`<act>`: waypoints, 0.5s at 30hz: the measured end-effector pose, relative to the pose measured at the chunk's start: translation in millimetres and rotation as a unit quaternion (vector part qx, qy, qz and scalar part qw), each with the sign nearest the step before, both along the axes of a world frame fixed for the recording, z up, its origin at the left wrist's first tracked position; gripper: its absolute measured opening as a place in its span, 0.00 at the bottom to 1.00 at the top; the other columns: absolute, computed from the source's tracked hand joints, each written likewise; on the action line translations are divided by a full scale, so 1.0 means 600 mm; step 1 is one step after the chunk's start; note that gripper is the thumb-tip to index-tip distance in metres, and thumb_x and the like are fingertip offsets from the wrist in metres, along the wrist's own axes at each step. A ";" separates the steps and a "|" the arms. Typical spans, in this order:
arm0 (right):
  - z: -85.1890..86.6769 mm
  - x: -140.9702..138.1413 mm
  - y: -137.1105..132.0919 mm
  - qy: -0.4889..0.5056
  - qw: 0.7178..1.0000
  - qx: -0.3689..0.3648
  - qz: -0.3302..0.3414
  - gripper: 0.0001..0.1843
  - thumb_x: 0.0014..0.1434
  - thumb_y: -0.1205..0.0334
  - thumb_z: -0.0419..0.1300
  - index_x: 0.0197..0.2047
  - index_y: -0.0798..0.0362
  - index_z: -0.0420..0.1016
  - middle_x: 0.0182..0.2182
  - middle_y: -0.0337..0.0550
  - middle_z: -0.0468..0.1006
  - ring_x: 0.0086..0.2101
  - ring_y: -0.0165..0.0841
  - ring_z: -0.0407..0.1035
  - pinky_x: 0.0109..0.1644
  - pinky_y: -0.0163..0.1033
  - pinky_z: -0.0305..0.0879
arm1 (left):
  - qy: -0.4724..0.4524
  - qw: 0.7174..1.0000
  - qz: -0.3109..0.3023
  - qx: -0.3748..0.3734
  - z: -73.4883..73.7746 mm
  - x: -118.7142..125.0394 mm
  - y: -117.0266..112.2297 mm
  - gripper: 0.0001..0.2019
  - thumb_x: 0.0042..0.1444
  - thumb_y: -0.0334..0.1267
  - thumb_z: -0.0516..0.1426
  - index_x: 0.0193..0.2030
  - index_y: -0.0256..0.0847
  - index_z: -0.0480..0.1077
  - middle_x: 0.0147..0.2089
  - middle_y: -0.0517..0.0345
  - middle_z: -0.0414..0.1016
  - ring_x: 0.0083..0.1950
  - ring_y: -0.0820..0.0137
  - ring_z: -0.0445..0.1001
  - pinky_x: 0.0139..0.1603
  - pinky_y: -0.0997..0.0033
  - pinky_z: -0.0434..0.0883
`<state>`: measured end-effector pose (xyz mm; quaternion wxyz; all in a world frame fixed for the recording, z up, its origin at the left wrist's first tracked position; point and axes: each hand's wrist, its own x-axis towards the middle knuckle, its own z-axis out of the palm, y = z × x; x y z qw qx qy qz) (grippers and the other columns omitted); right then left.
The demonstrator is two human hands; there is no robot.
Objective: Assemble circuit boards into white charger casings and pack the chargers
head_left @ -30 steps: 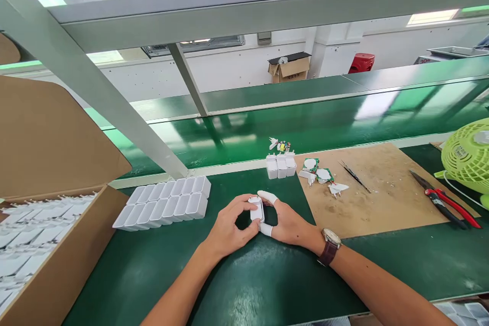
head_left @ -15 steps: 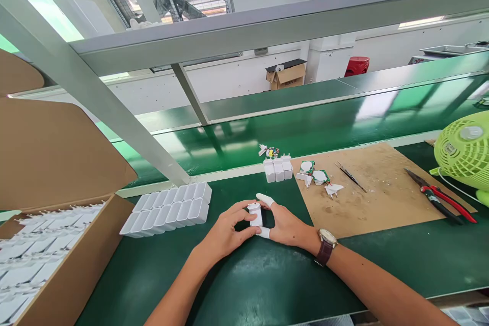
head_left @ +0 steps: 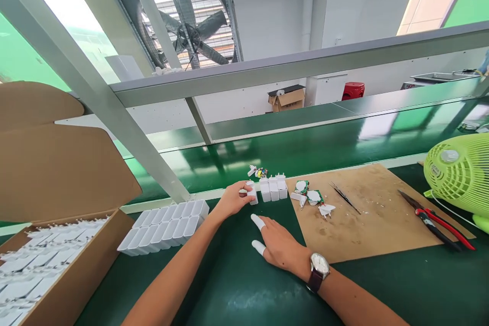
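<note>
Between the thumb and fingers of my left hand [head_left: 235,198] is a white plug adapter [head_left: 252,193], upright at the left end of a short row of white plug adapters [head_left: 274,189]. Whether it touches that row I cannot tell. Lower down and nearer me, my right hand [head_left: 278,244] holds nothing; its thumb and fingers are apart, with white finger cots on the thumb and one finger. Just behind the row lie small electronic parts [head_left: 261,172] and a white plug piece [head_left: 252,169].
Left are a block of white casings [head_left: 164,229] and a cardboard box [head_left: 110,244] full of white parts. On a brown board [head_left: 367,234] lie circuit boards [head_left: 315,196], tweezers [head_left: 346,197] and red-handled pliers [head_left: 435,221]. A green fan [head_left: 458,173] stands far right.
My left hand has carried the plug adapter forward to the left end of the row. My right hand has let go of it and opened. The view has tilted up.
</note>
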<state>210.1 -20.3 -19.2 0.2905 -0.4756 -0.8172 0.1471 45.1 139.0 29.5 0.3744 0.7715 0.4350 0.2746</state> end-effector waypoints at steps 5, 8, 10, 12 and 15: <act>-0.007 -0.007 0.003 -0.048 0.998 0.031 0.002 0.31 0.67 0.66 0.53 0.70 0.69 0.59 0.61 0.67 0.71 0.59 0.51 0.69 0.65 0.56 0.68 | 0.000 1.000 -0.021 -0.021 -0.005 0.005 0.009 0.20 0.44 0.50 0.70 0.37 0.38 0.74 0.61 0.44 0.75 0.50 0.58 0.81 0.55 0.54 0.79; -0.015 -0.010 0.006 -0.052 0.998 0.042 0.004 0.30 0.67 0.67 0.53 0.70 0.68 0.60 0.61 0.65 0.71 0.58 0.50 0.69 0.65 0.54 0.68 | -0.003 0.998 -0.052 -0.040 0.002 0.006 0.012 0.21 0.44 0.51 0.70 0.38 0.38 0.76 0.63 0.43 0.74 0.56 0.55 0.79 0.58 0.53 0.78; -0.024 -0.012 0.007 -0.049 0.998 0.047 0.004 0.29 0.66 0.67 0.54 0.69 0.66 0.62 0.61 0.64 0.71 0.59 0.49 0.68 0.65 0.54 0.67 | 0.002 0.995 -0.078 -0.055 0.015 0.005 0.020 0.20 0.44 0.50 0.70 0.38 0.38 0.78 0.63 0.44 0.74 0.59 0.54 0.77 0.59 0.54 0.78; -0.033 -0.013 0.008 -0.042 0.998 0.053 0.007 0.26 0.66 0.66 0.55 0.66 0.63 0.65 0.63 0.62 0.70 0.60 0.48 0.67 0.67 0.54 0.65 | 0.010 0.993 -0.095 -0.067 0.034 0.003 0.036 0.17 0.45 0.49 0.69 0.37 0.38 0.79 0.62 0.45 0.76 0.61 0.53 0.76 0.60 0.54 0.76; -0.040 -0.013 0.009 -0.035 0.998 0.054 0.018 0.24 0.65 0.65 0.56 0.63 0.63 0.69 0.63 0.62 0.69 0.62 0.48 0.64 0.68 0.54 0.63 | 0.014 0.995 -0.078 -0.066 0.063 -0.001 0.072 0.13 0.52 0.47 0.63 0.38 0.40 0.80 0.62 0.47 0.77 0.65 0.52 0.73 0.62 0.53 0.73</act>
